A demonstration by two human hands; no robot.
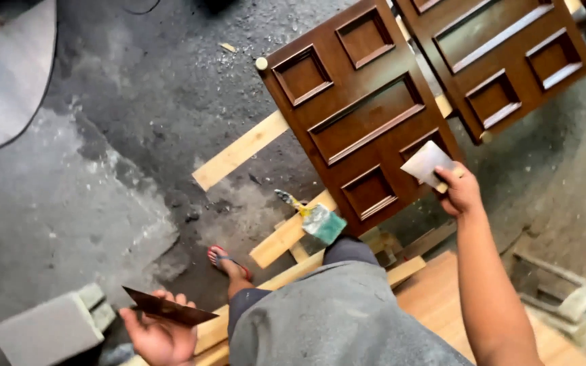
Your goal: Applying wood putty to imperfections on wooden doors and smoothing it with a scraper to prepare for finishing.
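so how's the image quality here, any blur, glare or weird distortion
Head view: even daylight, soft shadows; pale sheen on the door panel ridges, no hard glare; slight smear on the right hand and its scraper; left hand at the frame bottom holds a dark blade; wide-angle tilt skews the floor.

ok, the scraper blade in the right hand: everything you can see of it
The scraper is a flat, wide, pale grey blade, metal by its look, roughly trapezoid with a straight outer edge. The right hand pinches its lower corner between thumb and fingers; any handle is hidden in the grip. It is held tilted above the near dark brown panelled door; contact with the door cannot be told.
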